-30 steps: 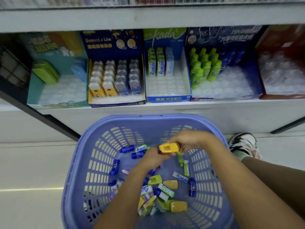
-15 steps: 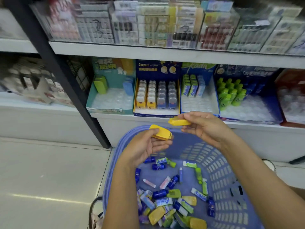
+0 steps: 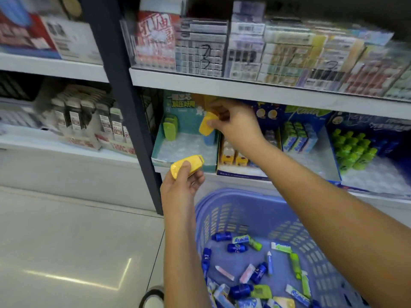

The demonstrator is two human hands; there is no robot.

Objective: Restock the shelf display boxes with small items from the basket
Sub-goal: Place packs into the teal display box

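My right hand [image 3: 233,125] reaches into the teal display box [image 3: 184,162] on the lower shelf and pinches a yellow oval item [image 3: 206,125] upright above the box's clear tray. Green items [image 3: 170,130] stand at the box's back left and a blue one [image 3: 209,138] at the back right. My left hand [image 3: 182,185] holds a second yellow item [image 3: 188,165] just in front of the box's front edge. The purple basket [image 3: 233,210] sits below with several small blue, green and yellow items [image 3: 249,278] in it.
A dark shelf upright [image 3: 131,121] stands just left of the teal box. To the right sit a navy box with yellow and grey items [image 3: 235,158], a blue box of green packs [image 3: 298,138] and one with green bottles [image 3: 351,150]. A shelf board [image 3: 244,90] overhangs the boxes.
Both hands rose from over the basket toward the shelf. My right hand carried its yellow item left into the teal box; my left hand lifted its item to the box's front.
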